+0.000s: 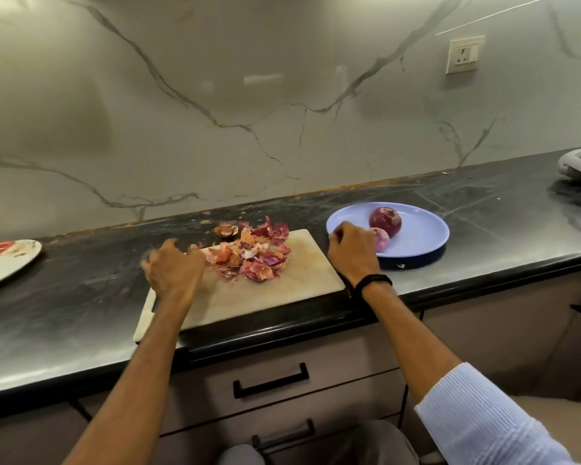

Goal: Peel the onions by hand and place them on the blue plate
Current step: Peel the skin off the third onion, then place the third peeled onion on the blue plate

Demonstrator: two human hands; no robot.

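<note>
My left hand (175,267) sits loose-curled, released, beside peels (252,260) on board (299,276); right hand (351,251) curls against pale onion (381,239) on blue plate (423,241), can't tell if gripping.

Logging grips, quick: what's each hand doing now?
Left hand: curled beside the peels; grip cannot be told.
Right hand: curled by the paler onion; grip cannot be told.

The pale rectangular cutting board (282,290) lies before you on the black stone counter (81,297), at its front edge. The heap of red onion skins (252,260) sits on the board's far half. Right of it stands the round blue plate (426,243), holding a dark red onion (385,220) behind a paler red onion (382,239). The white patterned plate (10,260) lies far left.
</note>
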